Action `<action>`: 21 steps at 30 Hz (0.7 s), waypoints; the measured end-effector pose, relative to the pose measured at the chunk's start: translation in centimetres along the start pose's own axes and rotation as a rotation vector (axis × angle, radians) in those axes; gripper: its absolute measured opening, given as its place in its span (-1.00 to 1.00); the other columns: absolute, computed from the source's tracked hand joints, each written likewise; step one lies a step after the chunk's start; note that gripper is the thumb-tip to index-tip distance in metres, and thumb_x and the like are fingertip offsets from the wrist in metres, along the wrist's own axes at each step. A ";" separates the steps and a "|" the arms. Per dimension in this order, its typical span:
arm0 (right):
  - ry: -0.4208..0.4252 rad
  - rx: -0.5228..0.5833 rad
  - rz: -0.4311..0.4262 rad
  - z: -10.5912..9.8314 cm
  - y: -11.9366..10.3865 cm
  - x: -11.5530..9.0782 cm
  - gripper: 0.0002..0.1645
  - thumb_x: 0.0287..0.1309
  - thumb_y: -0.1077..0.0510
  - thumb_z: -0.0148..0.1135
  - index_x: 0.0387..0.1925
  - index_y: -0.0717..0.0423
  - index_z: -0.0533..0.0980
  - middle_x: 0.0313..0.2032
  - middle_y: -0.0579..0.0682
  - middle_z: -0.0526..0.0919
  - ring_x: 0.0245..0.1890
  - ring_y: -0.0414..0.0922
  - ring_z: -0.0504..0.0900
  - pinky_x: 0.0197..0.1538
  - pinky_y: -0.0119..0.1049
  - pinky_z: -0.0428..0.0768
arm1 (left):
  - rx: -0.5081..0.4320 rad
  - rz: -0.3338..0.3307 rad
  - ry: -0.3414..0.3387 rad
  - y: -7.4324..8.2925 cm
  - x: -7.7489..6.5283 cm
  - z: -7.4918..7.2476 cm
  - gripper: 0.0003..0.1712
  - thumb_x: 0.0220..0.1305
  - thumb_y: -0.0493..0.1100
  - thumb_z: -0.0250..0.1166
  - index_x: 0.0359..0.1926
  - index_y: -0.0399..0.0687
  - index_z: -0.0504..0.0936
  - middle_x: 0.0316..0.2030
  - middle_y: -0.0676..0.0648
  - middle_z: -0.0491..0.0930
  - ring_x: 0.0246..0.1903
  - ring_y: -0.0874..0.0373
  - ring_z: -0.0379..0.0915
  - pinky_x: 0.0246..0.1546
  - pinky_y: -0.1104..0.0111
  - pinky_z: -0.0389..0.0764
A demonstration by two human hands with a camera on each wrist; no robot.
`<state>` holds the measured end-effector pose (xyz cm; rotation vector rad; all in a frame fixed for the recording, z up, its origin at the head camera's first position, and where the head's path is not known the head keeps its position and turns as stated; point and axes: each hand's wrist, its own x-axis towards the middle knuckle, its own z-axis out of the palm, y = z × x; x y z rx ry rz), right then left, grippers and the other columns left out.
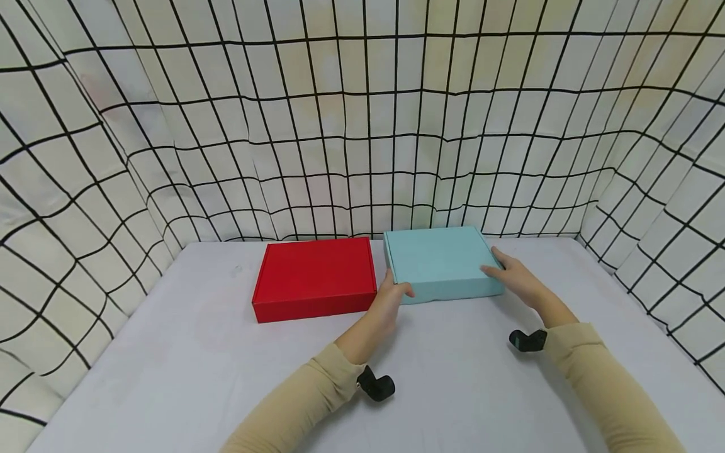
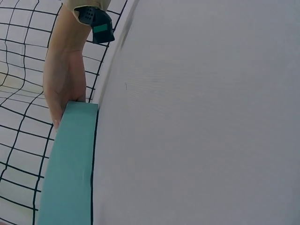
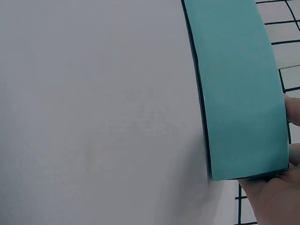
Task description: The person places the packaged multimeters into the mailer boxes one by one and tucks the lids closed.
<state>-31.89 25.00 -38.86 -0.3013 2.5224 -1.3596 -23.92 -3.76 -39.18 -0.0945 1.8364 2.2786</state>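
Note:
A flat light blue cardboard box (image 1: 436, 255) lies lid up toward the back of the white table, right of centre. At its front left corner my left hand (image 1: 387, 303) holds it, thumb along the front. My right hand (image 1: 520, 280) grips the right end, with fingers spread at that edge. In the left wrist view the box's long front wall (image 2: 70, 164) leads to my right hand (image 2: 65, 77) at the far end. The right wrist view shows the same wall (image 3: 243, 103), with part of my right hand (image 3: 276, 199) around the end.
A flat red box (image 1: 314, 270) sits just left of the blue one, close to my left hand. White cloth walls with a black grid (image 1: 351, 126) rise behind the table and on both sides. The white tabletop (image 1: 187, 377) stretches in front.

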 end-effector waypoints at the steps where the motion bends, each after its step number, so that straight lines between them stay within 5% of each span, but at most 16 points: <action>1: -0.001 0.000 -0.006 0.1 -0.1 -0.1 0.03 0.56 -0.02 0.05 0.57 0.33 -0.37 0.56 0.37 -0.40 0.54 0.34 -0.41 0.49 0.29 -0.25 | 0.001 -0.006 -0.003 0.0 -0.2 -0.1 0.11 0.14 -0.34 0.09 0.65 -0.11 -0.26 0.61 -0.23 -0.31 0.50 -0.24 -0.28 0.40 -0.19 0.06; 9: -0.011 -0.007 -0.018 0.7 0.1 -0.2 0.04 0.55 -0.03 0.08 0.58 0.34 -0.33 0.56 0.38 -0.36 0.54 0.35 -0.38 0.48 0.31 -0.22 | -0.052 -0.005 -0.079 -0.1 -1.0 -1.7 0.06 0.20 -0.37 -0.02 0.61 -0.26 -0.40 0.60 -0.25 -0.48 0.53 -0.23 -0.41 0.50 -0.08 -0.07; 14: -0.027 -0.063 -0.027 0.4 -0.2 -0.5 0.04 0.55 -0.07 0.07 0.58 0.35 -0.31 0.55 0.42 -0.32 0.53 0.39 -0.34 0.47 0.35 -0.17 | -0.073 -0.038 -0.147 0.3 -1.3 -2.4 -0.09 0.45 -0.26 -0.08 0.60 -0.28 -0.42 0.60 -0.25 -0.50 0.54 -0.21 -0.48 0.53 -0.05 -0.23; 18: -0.028 -0.144 -0.050 0.0 -0.9 -0.6 0.02 0.55 -0.11 0.04 0.59 0.32 -0.28 0.55 0.45 -0.25 0.51 0.47 -0.21 0.42 0.43 -0.07 | 0.001 -0.080 -0.190 1.5 -2.0 -3.1 -0.13 0.58 -0.13 -0.05 0.61 -0.29 -0.37 0.61 -0.25 -0.43 0.57 -0.20 -0.43 0.53 -0.03 -0.14; 21: 0.012 -0.242 -0.084 -0.1 -1.3 -0.6 -0.02 0.56 -0.16 0.01 0.61 0.26 -0.21 0.54 0.45 -0.17 0.48 0.50 -0.10 0.39 0.46 0.01 | 0.127 -0.045 -0.234 2.7 -2.8 -3.9 -0.13 0.57 -0.09 -0.03 0.62 -0.27 -0.31 0.62 -0.24 -0.30 0.57 -0.22 -0.29 0.51 -0.05 -0.03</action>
